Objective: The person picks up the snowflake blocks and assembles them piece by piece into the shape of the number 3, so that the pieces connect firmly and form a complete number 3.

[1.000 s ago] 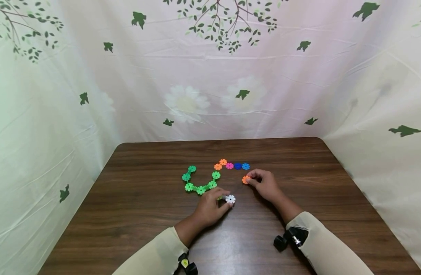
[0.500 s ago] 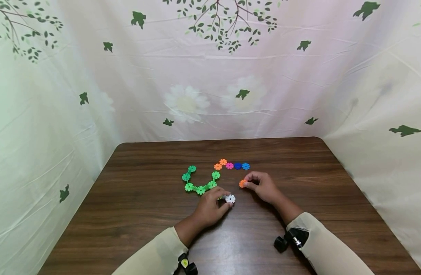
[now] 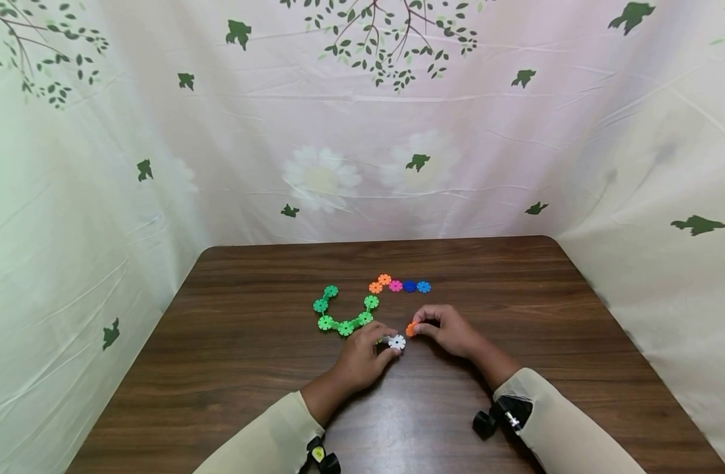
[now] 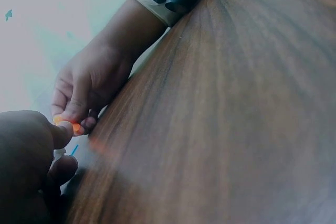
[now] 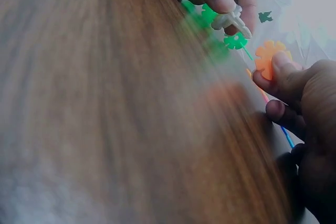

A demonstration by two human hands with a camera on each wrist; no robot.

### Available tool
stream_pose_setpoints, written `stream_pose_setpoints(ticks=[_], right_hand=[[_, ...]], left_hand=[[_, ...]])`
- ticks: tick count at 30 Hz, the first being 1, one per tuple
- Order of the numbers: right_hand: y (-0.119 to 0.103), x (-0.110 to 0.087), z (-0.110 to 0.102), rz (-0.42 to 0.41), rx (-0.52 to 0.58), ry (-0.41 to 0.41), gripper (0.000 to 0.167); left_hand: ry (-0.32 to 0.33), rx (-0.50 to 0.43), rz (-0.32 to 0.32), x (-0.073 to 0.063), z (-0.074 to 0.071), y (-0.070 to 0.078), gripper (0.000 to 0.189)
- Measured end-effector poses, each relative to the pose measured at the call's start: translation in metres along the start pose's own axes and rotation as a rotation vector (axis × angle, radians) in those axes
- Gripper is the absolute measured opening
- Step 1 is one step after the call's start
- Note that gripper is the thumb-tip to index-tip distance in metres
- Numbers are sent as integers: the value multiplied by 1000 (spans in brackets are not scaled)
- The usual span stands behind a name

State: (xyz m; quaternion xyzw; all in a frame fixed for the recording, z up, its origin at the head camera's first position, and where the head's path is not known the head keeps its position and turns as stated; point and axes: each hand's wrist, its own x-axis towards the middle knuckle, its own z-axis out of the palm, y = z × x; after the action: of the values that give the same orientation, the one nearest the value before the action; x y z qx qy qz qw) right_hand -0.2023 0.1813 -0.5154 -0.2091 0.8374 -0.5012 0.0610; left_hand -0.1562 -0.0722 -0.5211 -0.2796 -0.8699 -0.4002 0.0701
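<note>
My left hand [image 3: 362,355] pinches the white end of a chain of notched flower discs; the white disc [image 3: 397,342] shows at its fingertips. From under that hand the chain's green discs [image 3: 345,328] curve away to the left and back, lying on the table. Between thumb and fingers my right hand [image 3: 451,329] holds a loose orange disc [image 3: 411,329], just right of and slightly behind the white one. In the right wrist view a small gap separates the orange disc [image 5: 270,59] from the white piece [image 5: 231,22]. Some chain links are hidden beneath the left hand.
Behind the hands a row of flat discs lies on the brown wooden table [image 3: 232,368]: orange [image 3: 384,280], pink [image 3: 395,286], dark blue [image 3: 409,286] and light blue [image 3: 424,287]. A printed cloth [image 3: 362,131] rises past the table's far edge.
My right hand has moved left and toward me, bringing the orange disc from near the blue discs to close beside the white one. The left hand has stayed in place.
</note>
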Motion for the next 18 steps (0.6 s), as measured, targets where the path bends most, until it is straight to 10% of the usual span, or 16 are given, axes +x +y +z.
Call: stream_pose_setpoints(ticks=[18], right_hand=[[0,-2,4,-58,-31,-37,9]], left_hand=[[-5,0,-2,-1,-1,2,24]])
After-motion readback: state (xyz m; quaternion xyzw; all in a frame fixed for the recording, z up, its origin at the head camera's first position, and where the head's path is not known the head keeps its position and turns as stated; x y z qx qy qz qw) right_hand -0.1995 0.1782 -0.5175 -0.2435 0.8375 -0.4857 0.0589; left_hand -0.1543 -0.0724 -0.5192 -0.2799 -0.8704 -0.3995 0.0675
